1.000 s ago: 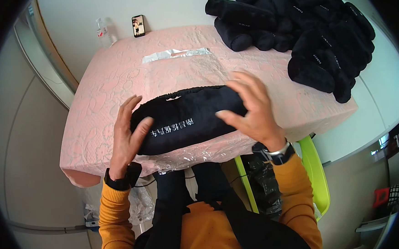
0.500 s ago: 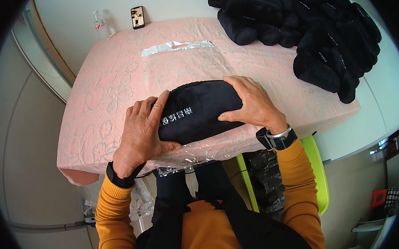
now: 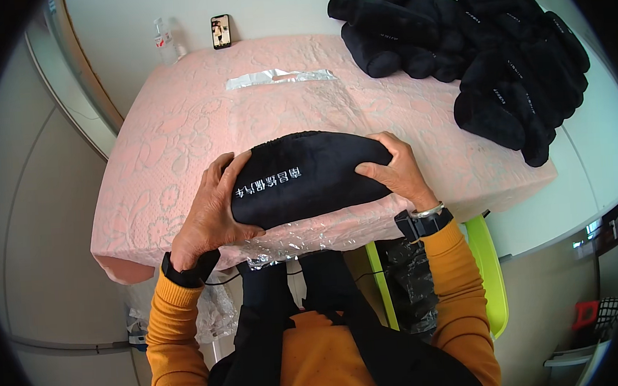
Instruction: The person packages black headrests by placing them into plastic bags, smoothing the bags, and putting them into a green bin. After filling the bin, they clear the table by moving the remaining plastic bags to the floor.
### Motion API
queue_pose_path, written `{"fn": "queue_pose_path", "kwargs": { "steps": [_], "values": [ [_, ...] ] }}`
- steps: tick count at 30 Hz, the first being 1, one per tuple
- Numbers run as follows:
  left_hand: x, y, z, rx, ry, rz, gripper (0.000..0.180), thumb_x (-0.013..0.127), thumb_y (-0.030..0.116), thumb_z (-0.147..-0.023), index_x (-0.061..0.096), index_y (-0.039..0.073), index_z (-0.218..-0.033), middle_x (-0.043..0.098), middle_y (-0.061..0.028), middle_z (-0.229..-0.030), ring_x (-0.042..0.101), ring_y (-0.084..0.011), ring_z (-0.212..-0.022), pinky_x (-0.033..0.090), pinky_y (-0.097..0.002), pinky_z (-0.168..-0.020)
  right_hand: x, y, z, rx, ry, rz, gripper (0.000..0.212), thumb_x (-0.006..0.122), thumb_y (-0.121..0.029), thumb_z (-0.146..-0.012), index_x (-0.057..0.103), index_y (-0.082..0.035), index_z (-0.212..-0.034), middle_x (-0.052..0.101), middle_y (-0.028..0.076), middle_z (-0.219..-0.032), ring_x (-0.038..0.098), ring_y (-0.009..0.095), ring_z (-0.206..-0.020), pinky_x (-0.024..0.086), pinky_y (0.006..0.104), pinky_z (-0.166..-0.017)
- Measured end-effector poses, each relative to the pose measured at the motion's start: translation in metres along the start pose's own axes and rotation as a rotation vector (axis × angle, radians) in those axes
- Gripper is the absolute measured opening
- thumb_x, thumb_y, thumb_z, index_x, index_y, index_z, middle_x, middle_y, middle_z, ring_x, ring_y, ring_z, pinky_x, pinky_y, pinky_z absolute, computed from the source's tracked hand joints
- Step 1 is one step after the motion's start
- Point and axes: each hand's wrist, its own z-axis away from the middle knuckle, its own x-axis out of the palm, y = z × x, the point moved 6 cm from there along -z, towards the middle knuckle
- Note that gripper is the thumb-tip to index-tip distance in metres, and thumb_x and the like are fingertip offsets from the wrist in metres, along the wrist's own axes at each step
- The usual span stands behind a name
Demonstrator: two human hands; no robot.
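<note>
A black plush pillow (image 3: 315,182) with a line of white lettering lies crosswise at the near side of the table. My left hand (image 3: 214,202) grips its left end, with the thumb along the lower edge and fingers over the top. At the opposite end my right hand (image 3: 396,173) pinches the pillow, its thumb on the front face and its fingers behind. Under the pillow is a clear plastic bag (image 3: 297,109) with a whitish handle strip at the far end. The bag's crinkled near end hangs over the table's front edge.
Several similar black pillows (image 3: 486,76) are heaped at the far right. A phone (image 3: 220,32) and a clear bottle (image 3: 164,40) stand at the back. The pink patterned tablecloth (image 3: 159,174) covers the table. Below on the right, a lime-green bin (image 3: 495,281) holds dark plastic-wrapped things.
Both hands have slid outward to the pillow's ends, so more of its lettering shows. The pillow remains between them. The whole view has shifted slightly.
</note>
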Motion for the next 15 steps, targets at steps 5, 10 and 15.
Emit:
{"fn": "queue_pose_path", "kwargs": {
  "steps": [5,10,15],
  "values": [
    [-0.001,-0.008,0.012,-0.058,0.024,0.008,0.121,0.094,0.01,-0.042,0.036,0.015,-0.148,0.04,-0.0201,-0.141,0.043,-0.04,-0.13,0.039,-0.0427,-0.111,0.0,0.011,0.013,0.052,0.051,-0.318,0.066,0.079,-0.044,-0.078,0.057,-0.002,-0.125,0.061,0.01,-0.117,0.056,0.019,-0.111,0.043,0.0328,-0.099],
    [-0.002,-0.013,0.017,-0.075,0.059,0.123,0.111,0.09,0.006,-0.046,0.04,0.012,-0.145,0.048,-0.0181,-0.136,0.049,-0.0375,-0.126,0.041,-0.0411,-0.109,-0.003,0.013,0.029,0.126,0.118,-0.391,0.081,0.077,-0.048,-0.079,0.046,-0.002,-0.138,0.053,0.012,-0.13,0.049,0.02,-0.121,0.036,0.0338,-0.107],
    [-0.012,-0.012,0.028,-0.047,0.227,0.346,0.094,0.085,0.004,-0.055,0.045,0.005,-0.14,0.06,-0.0119,-0.124,0.058,-0.0282,-0.116,0.044,-0.0343,-0.103,-0.014,0.003,0.049,0.038,0.238,-0.33,0.084,0.078,-0.041,-0.081,0.039,-0.002,-0.143,0.051,0.014,-0.134,0.049,0.022,-0.124,0.036,0.0344,-0.107]
  ]
}}
